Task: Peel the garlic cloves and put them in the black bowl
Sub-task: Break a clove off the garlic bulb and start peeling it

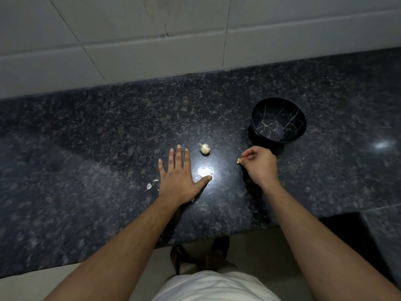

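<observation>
Garlic on the dark counter, one clove pinched in our right hand

We see the garlic bulb point(204, 148) lying at the centre of the frame on the speckled counter point(86, 137), just beyond and between our hands, touching neither; our left hand point(179, 173) rests flat with fingers spread wide, while our right hand point(259, 164) curls its fingers and pinches a small clove point(239, 160) at its left tip; the black bowl point(278, 120) with pale veining stands upper right of the right hand and shows nothing inside; bits of peel point(149, 185) lie left of the left hand
</observation>
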